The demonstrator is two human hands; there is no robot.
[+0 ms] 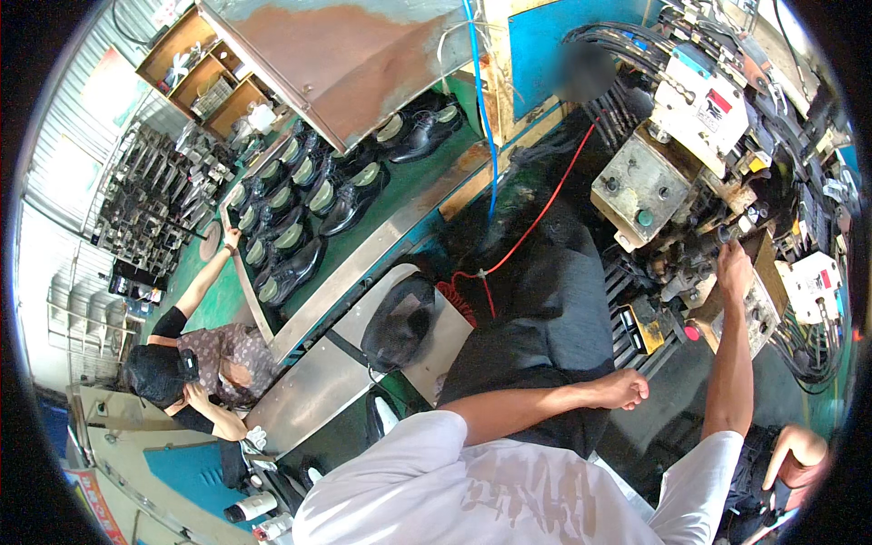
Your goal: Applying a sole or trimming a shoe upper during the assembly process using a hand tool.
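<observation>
Beside the machine (677, 186) on the right, my right hand (736, 272) reaches up to a rounded metal part (725, 234). Its fingers are bent around or against that part, and the fingertips are partly hidden. My left hand (622, 389) is curled into a loose fist in front of my body, over dark trousers, touching no machine part. Close to the right hand is a grey control box (640, 186) with a green button. A red push button (692, 333) sits lower, between the two hands.
Rows of black shoes (350, 195) stand on a green-topped line. A person (218, 368) reaches toward them at the left; another (790, 463) is at lower right. A rounded black item (400, 322) lies on a metal bench. A red coiled hose (457, 304) and blue cable (486, 118) hang nearby.
</observation>
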